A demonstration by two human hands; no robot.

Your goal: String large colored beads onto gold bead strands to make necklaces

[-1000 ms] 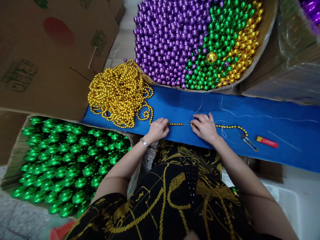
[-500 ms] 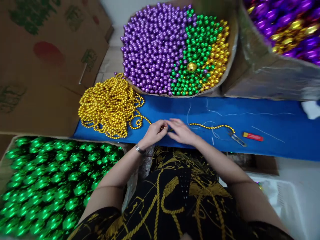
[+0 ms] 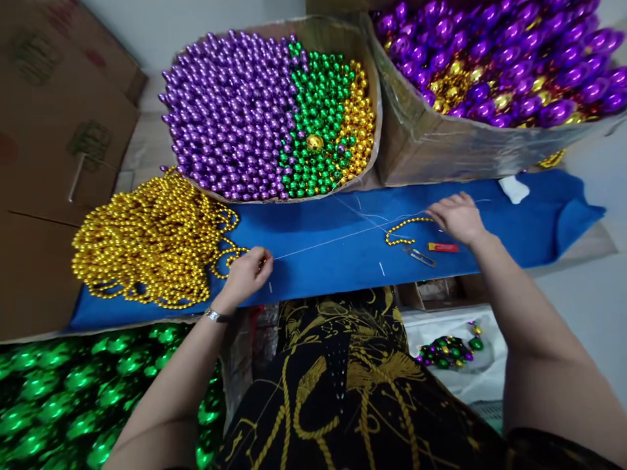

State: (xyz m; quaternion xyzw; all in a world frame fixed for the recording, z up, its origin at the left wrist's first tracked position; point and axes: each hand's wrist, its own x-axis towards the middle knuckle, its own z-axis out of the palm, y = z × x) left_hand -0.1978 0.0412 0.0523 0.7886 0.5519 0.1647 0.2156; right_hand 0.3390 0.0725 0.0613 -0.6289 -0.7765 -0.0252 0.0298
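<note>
My left hand (image 3: 249, 274) is closed at the front of the blue cloth. The loose end of a gold bead strand (image 3: 229, 250) runs into its fingers from the heaped gold beads (image 3: 147, 241). A thin white thread (image 3: 318, 244) stretches taut from that hand toward my right hand (image 3: 458, 219). The right one is raised over the cloth at the right, its fingertips pinched on the thread. Below its fingertips lies a short gold bead strand (image 3: 399, 228). Thread snips (image 3: 419, 256) and a red lighter (image 3: 443, 247) lie close by.
A carton of purple, green and gold beads (image 3: 230, 117) stands behind the blue cloth (image 3: 313, 277), beside a box of larger purple beads (image 3: 509, 72). Green beads (image 3: 44, 385) fill a box at lower left. A white crumpled piece (image 3: 514, 189) lies at right.
My hands, together before, are now wide apart, the right one moved far right and the left one left. The thread is drawn taut between them. The view has shifted right.
</note>
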